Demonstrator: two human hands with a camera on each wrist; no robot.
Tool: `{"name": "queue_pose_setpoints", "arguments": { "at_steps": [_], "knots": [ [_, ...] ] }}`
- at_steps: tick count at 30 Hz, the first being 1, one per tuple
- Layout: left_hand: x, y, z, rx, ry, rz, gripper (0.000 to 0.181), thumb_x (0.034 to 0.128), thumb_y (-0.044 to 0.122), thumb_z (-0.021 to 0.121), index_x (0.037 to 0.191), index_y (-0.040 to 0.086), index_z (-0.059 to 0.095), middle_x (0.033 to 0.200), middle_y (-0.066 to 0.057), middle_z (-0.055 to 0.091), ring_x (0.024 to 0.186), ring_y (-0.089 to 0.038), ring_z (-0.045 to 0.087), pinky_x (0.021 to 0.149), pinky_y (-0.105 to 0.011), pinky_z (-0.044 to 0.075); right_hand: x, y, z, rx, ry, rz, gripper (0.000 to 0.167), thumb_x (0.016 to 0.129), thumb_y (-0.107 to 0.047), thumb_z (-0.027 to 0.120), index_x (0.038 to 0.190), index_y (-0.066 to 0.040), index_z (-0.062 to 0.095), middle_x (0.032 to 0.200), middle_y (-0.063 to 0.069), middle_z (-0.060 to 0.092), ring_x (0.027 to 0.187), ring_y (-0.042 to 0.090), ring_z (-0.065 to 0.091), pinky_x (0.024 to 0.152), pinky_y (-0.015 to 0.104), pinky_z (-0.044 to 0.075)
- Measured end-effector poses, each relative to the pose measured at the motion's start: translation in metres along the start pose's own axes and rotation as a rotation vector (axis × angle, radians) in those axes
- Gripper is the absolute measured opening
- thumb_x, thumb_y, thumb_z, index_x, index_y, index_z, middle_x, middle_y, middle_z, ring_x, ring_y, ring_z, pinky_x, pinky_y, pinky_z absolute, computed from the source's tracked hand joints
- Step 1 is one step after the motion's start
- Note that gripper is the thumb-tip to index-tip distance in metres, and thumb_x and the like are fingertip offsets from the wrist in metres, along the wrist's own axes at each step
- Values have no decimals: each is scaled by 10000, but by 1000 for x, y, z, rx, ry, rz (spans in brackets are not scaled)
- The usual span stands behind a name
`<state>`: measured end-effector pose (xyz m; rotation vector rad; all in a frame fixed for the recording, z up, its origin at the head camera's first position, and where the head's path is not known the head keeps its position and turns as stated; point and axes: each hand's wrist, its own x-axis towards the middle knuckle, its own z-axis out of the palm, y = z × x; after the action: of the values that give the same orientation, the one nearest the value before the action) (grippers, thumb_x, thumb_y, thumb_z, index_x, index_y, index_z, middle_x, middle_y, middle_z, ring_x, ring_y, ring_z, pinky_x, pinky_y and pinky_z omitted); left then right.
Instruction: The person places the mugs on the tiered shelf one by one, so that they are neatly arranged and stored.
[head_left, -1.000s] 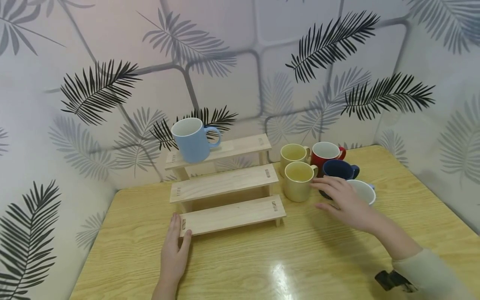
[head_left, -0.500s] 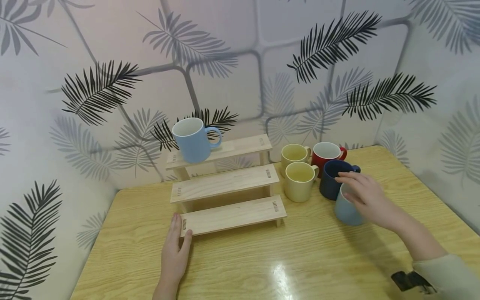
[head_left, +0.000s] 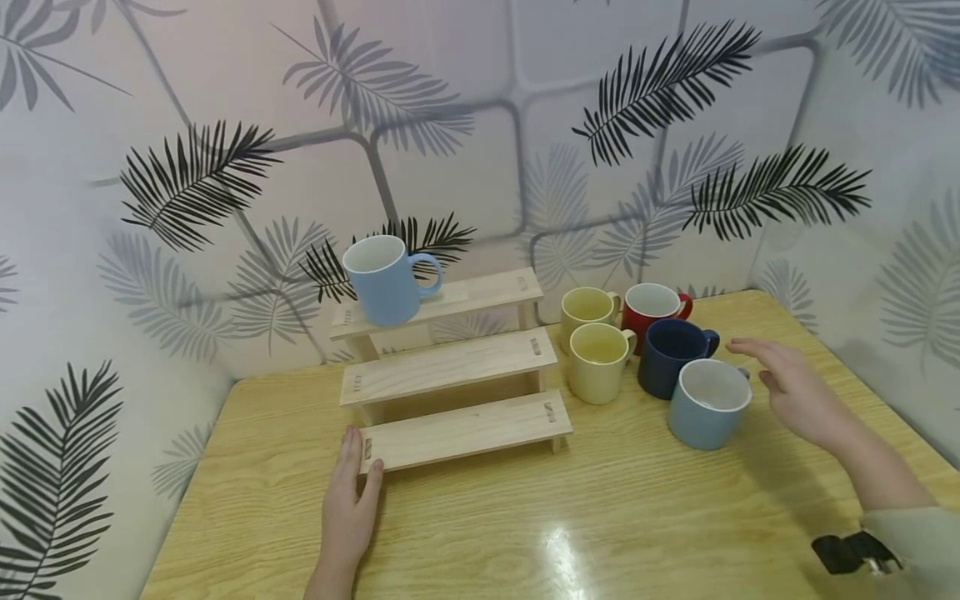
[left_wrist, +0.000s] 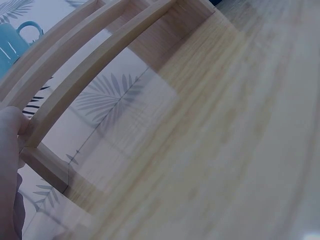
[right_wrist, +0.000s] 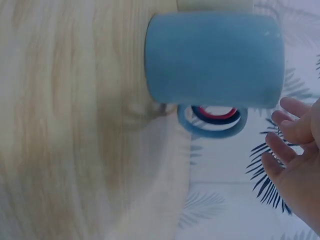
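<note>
On the left, the left hand [head_left: 348, 504] holds the front corner of the wooden rack [head_left: 465, 429], with the thumb at the near edge and the other fingers along the end. In the left wrist view this hand is cut off by the border, so the exact bend of its fingers is hard to make out. The rack has three steps and stands on the worktop [head_left: 450, 533]; its rear legs are partly hidden by the lower steps. On the top step, at its left end, a light blue mug [head_left: 386, 287] stands upright.

Just right of the rack stand two yellow mugs, the front one [head_left: 596, 375] covering the lower part of the rear one [head_left: 573, 325]. Next comes a red mug [head_left: 636, 322], whose base is hidden by its neighbours, and before it a dark blue mug [head_left: 667, 367]. The grey-blue mug [head_left: 701, 417] is nearest to the viewer and hides a part of the dark blue one. Its handle is mostly concealed behind the rim in the head view.

To the right, the right hand [head_left: 806, 400] is beside this mug, fingers loosely extended and gripping nothing. A pale sleeve [head_left: 911, 533] is cut off at the border.
</note>
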<state>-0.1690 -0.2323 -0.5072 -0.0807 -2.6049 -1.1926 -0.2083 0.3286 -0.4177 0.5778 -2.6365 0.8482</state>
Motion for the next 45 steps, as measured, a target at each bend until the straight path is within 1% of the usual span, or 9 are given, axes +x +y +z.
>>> {"name": "queue_pose_setpoints", "arguments": {
  "at_steps": [2,5,9,12,15,21,23,35,45],
  "knots": [
    [0,0,0,1,-2,-5,639,1020,382,430,1522,60,198,1586,-57,122,1441,-253,113,1137,-512,147,-3,6,-1,2,2,17,497,814,281,400,1264,89,486,1262,307,481,1143,519,415,963,546,361],
    [0,1,0,5,1,-3,635,1021,380,428,1522,64,199,1586,-26,114,1441,-240,114,1140,-504,144,-6,15,-1,-17,22,17,432,855,236,453,1254,77,509,1220,277,521,1103,418,461,962,232,350],
    [-1,0,0,8,1,3,631,1024,369,427,1522,57,194,1584,-19,106,1441,-250,114,1138,-509,143,-9,27,0,-6,40,25,336,890,149,544,1213,59,566,1160,246,576,1047,21,470,790,14,302],
    [-1,-1,0,8,2,1,628,1025,361,429,1521,57,194,1585,-29,109,1441,-262,116,1136,-516,144,-10,33,1,38,29,68,278,939,63,534,1211,40,587,1164,251,584,1019,-174,358,762,21,321],
    [-1,-1,1,8,7,-4,623,1025,357,432,1520,57,202,1585,-36,117,1440,-262,120,1137,-512,143,-12,39,3,94,12,103,268,983,-9,494,1234,31,581,1193,216,580,1043,-187,355,777,23,320],
    [-2,0,1,4,0,-1,623,1026,349,431,1519,50,196,1586,-47,112,1441,-270,111,1139,-511,136,-15,47,7,311,-84,173,341,1036,-116,407,1319,58,483,1220,-183,505,1092,-161,381,804,29,335],
    [-2,0,1,1,-1,2,624,1026,349,430,1518,45,195,1585,-47,110,1441,-271,109,1139,-513,134,-16,49,9,375,-111,197,362,1048,-149,377,1332,60,455,1209,-236,476,1093,-140,392,807,44,346],
    [-3,0,2,-8,-9,11,631,1026,355,426,1517,34,194,1584,-108,124,1441,-280,102,1134,-531,133,-17,59,27,572,-50,235,203,1036,-129,410,1189,-104,540,1083,-197,525,980,-63,490,793,85,394],
    [-4,1,0,-6,-17,-1,620,1029,353,418,1526,73,175,1588,-55,102,1441,-277,104,1141,-511,124,-18,61,38,991,-51,185,226,1030,-49,378,1095,-131,577,1041,-78,562,945,19,521,796,117,434]
  ]
}}
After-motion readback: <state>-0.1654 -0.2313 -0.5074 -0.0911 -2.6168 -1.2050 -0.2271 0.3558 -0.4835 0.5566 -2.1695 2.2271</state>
